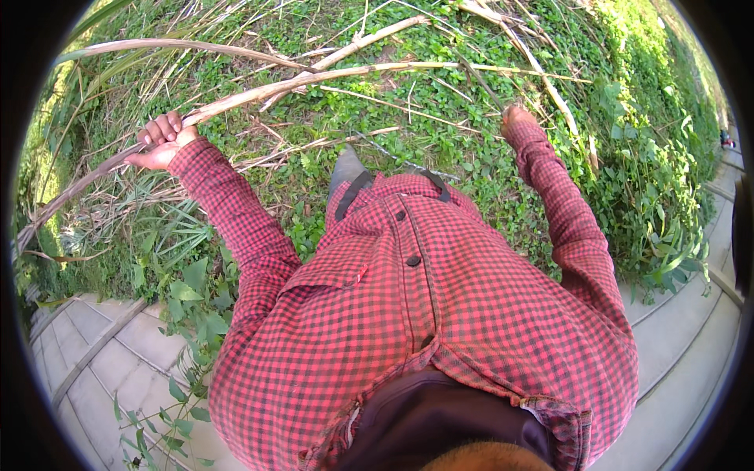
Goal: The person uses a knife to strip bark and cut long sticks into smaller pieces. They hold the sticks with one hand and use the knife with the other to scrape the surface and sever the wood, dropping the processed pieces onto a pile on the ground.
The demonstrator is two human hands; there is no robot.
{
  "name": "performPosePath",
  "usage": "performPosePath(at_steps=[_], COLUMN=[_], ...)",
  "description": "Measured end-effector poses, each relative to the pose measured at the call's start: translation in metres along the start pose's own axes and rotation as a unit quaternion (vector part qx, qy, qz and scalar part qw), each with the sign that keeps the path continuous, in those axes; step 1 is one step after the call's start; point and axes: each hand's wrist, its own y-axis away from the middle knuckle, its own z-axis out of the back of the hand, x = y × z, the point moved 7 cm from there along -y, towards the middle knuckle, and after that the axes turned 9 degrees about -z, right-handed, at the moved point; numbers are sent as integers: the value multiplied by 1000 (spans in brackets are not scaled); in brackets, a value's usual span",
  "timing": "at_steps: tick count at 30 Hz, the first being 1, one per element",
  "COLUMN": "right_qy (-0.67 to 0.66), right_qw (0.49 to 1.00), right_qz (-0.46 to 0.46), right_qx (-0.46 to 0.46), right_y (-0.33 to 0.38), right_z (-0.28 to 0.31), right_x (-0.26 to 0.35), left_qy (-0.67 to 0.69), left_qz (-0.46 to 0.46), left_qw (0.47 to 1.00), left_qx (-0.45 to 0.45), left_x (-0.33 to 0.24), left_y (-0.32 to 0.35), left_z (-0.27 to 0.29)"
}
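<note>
Fingers of the left hand, in the head view, are curled around a long dry stalk, with the thumb on its near side. From these fingers the thicker, brownish part of the stalk bends down toward the left rim, while the paler part arches away to the right and thins to a tip beyond the right hand. The right hand's fingers are closed in a fist on a thin dark tool, which slants up and left from them; its exact kind is hard to tell.

Above the left fingers, a second stalk curves in from the left, and a pale stalk crosses the held one to their right. Just right of the right fingers lies a split dry stem. Low green plants cover the ground between the two sets of fingers, and leafy growth rises to the right of the right ones. Nearer the body than the fingers are a grey boot, the red checked shirt and pale paving.
</note>
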Motion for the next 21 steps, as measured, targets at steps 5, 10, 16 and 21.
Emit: performPosePath(at_steps=[5,10,16,21], right_qy=[-70,-108,-116,-141], right_qw=[974,992,964,989], right_qz=[212,64,238,11], right_qx=[-31,-19,5,-32], right_y=[56,16,58,21], right_z=[1,37,31,16], right_x=[69,48,54,18], left_qy=[49,54,32,-4], left_qz=[-11,-14,-28,-29], left_qw=[997,997,998,1000], left_qx=[54,55,44,3], left_x=[-2,-11,-7,-2], left_y=[-3,-22,-18,-18], left_z=[-5,-10,-16,-7])
